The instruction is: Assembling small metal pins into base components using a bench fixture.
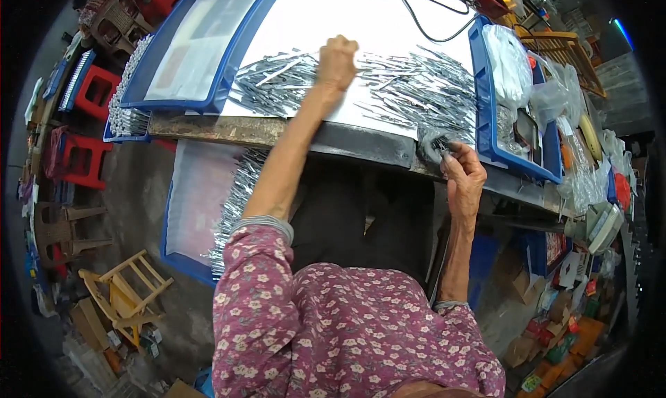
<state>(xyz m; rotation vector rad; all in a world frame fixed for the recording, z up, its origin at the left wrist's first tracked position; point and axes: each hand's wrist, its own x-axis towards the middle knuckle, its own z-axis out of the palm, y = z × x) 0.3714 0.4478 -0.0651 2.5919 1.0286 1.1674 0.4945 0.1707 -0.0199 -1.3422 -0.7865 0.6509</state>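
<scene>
Left arm extended forward, left hand (337,61) clenched in a fist. Right forearm raised near vertical, right hand (463,179) with fingers (449,163) curled inward.

Worn: purple-pink blouse with small cream flower print, lower centre of frame | sleeves pushed up both forearms, grey ribbed cuffs at edges | dark trousers at centre | left hand (337,61), right hand (463,179) bare, ungloved

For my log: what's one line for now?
left hand: fist on thin silver metal pins | right hand: pinching pin bundle at table edge
</scene>
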